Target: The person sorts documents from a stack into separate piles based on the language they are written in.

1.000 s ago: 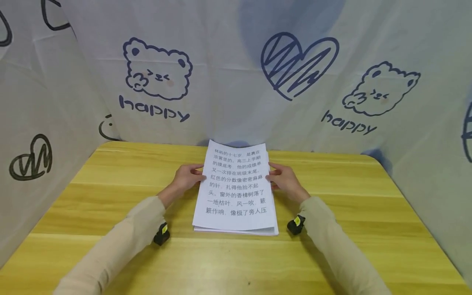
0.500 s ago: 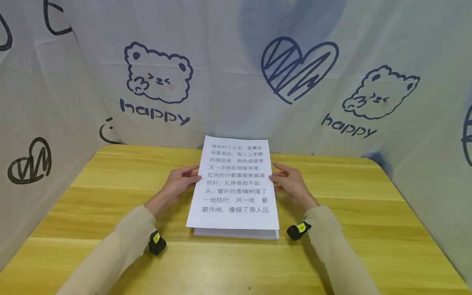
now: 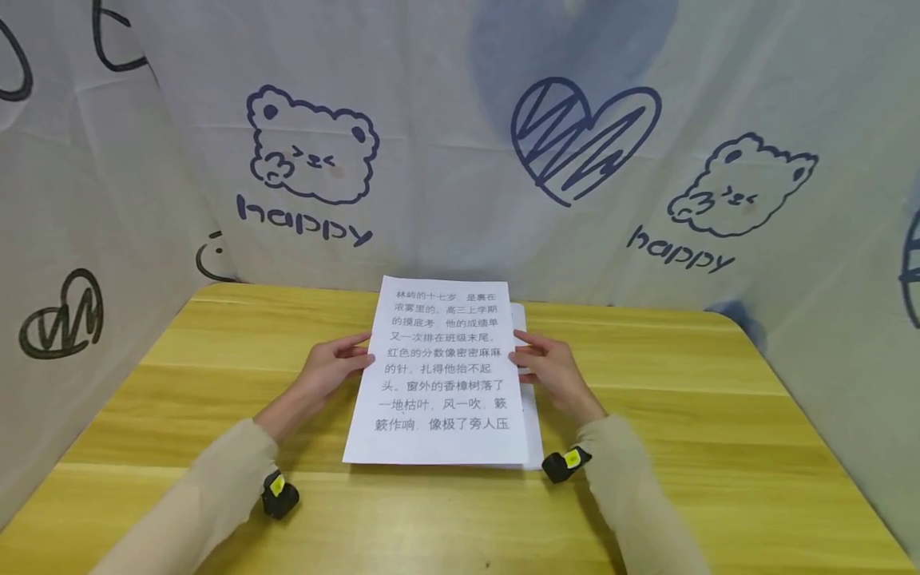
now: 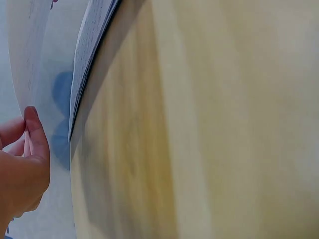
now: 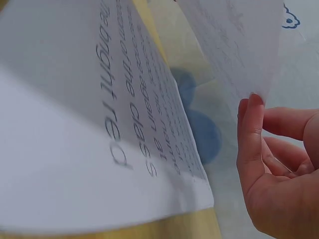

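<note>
A white sheet of paper [image 3: 438,375] printed with large Chinese characters is held up above the table. My left hand [image 3: 323,375] pinches its left edge between thumb and fingers, while my right hand [image 3: 553,371] pinches the right edge. Beneath it lies a stack of paper [image 3: 533,431], mostly hidden in the head view and showing along the right side. English print is visible on the stack's top page [image 5: 99,164] in the right wrist view. The left wrist view shows a gap between the raised sheet [image 4: 30,59] and the stack [image 4: 92,45].
The stack lies on a yellow wood-grain table [image 3: 690,447]. Behind the table hangs a pale cloth [image 3: 446,160] with drawn bears and a heart, and cloth also flanks both sides. A black wrist camera [image 3: 279,495] sits on each sleeve.
Both hands have lifted the top sheet off the stack, then moved it left and towards me. More of the stack's right side now shows.
</note>
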